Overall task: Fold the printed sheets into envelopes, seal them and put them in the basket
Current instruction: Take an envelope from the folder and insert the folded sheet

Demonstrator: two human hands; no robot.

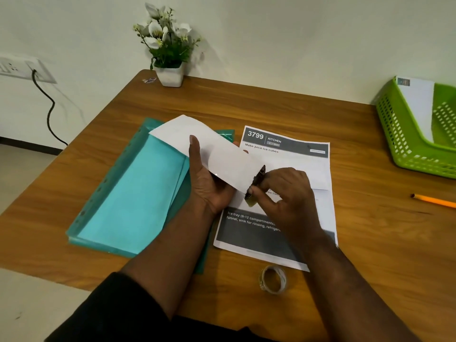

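Left hand [207, 183] grips the envelope [209, 154]; right hand [283, 186] pinches its five-o'clock end, seemingly taping; a crooked seal could wrinkle.

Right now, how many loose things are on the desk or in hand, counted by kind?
Folded white envelope, held in both hands: 1
Printed sheets flat on the desk: 1 visible
Teal plastic folders: 1 stack, count unclear
Tape rolls: 1
Pencils: 1
Green baskets: 1
White paper in the basket: 1
Flower pots: 1
Total: 8
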